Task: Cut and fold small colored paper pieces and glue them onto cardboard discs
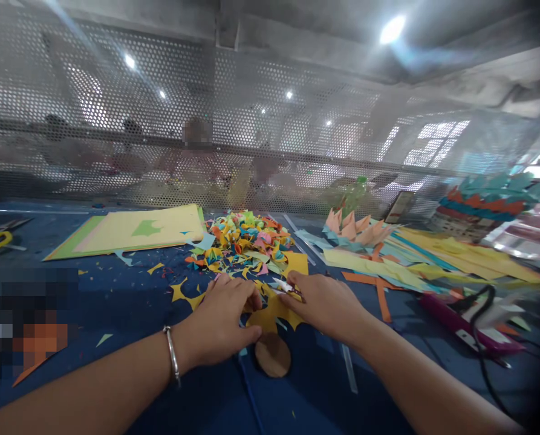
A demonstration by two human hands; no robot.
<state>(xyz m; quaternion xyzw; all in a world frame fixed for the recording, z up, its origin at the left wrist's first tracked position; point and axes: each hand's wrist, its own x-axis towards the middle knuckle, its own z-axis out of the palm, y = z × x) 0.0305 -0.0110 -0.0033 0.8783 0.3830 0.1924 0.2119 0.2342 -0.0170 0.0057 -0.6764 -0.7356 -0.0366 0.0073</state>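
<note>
While both forearms reach in from the near edge, the left hand (222,317) lies palm down on a yellow paper cut-out (272,311) near the middle of the blue work surface (115,302), its fingers curled over the sheet's left margin and pressing it flat. A metal bangle (173,356) circles the left wrist. The right hand (326,305) rests just right of the left, fingers closed on a small tool (290,288) whose tip meets the far edge of the yellow sheet; blur hides what kind of tool it is. The two hands sit near each other, not touching, with the cut-out between them. A round brown disc (273,355) lies directly near of the cut-out, partly under its lower lobe.

Far of the hands stands a heap of multicoloured paper scraps (245,241). At far left lies a stack of yellow and green paper sheets (133,232), and scattered yellow offcuts (181,293) lie between that stack and the left hand. At right, long yellow, teal and orange paper strips (410,266) overlap, with folded orange points (355,228) at their far end. A pink-bodied tool with a black cord (464,323) lies at near right. A perforated metal screen (270,133) closes the far side.
</note>
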